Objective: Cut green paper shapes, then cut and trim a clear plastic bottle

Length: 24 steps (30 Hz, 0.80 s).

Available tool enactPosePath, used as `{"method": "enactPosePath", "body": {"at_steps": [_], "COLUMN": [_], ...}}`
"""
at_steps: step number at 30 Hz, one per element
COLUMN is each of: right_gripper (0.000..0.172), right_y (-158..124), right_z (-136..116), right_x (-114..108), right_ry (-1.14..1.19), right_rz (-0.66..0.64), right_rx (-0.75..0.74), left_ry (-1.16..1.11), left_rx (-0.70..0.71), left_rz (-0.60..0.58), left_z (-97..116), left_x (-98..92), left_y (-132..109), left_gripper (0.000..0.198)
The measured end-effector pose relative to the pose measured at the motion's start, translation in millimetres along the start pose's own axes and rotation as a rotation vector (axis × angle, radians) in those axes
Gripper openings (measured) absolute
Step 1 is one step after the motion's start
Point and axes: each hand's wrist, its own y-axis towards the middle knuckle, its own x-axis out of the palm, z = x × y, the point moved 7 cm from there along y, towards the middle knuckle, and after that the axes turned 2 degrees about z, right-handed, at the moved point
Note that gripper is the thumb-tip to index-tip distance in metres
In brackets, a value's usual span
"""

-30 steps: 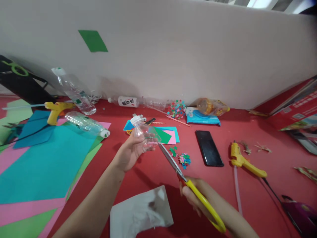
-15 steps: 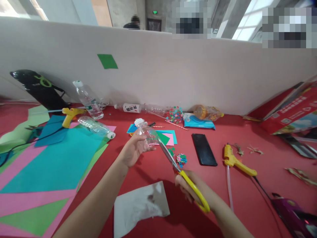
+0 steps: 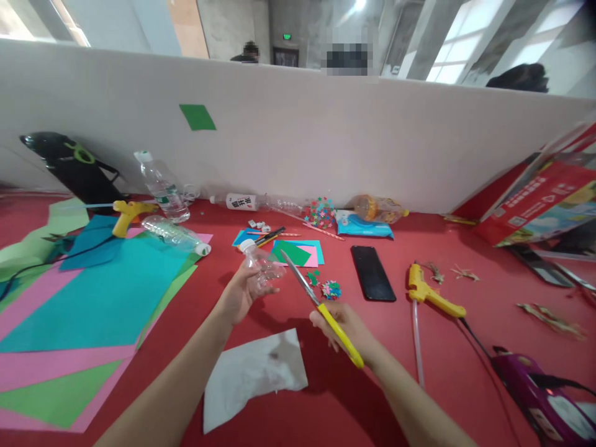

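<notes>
My left hand is closed round a clear plastic bottle piece with a white cap, tilted with its cap end up and to the left. My right hand grips yellow-handled scissors, whose blades point up and left, just right of the bottle piece and apart from it. Behind the blades lie small green, pink and blue paper sheets. A small pile of coloured star confetti is beside the blades. Below the hands is a crumpled white sheet.
Large coloured sheets cover the left. A black phone, yellow glue gun and purple device are at right. Bottles and a blue wipes pack lie near the white partition.
The scissors have come away from the bottle piece's edge, and their blades look closed together now. Both hands appear slightly lower-left or left as the view shifts. Pens behind the bottle show more.
</notes>
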Motion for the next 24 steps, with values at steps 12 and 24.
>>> {"method": "enactPosePath", "body": {"at_steps": [12, 24], "right_gripper": [0.054, 0.054], "right_y": [-14.8, -14.3], "right_z": [2.3, -11.9], "right_x": [0.4, 11.7], "right_ry": [-0.058, -0.187], "right_rz": [-0.095, -0.081], "right_rx": [0.042, -0.034], "left_ry": [-0.035, -0.129], "left_rx": [0.079, 0.076], "left_rz": [0.008, -0.025], "left_z": [15.2, 18.1], "left_x": [-0.3, 3.4], "left_y": [-6.1, -9.8], "left_gripper": [0.036, 0.034]}}
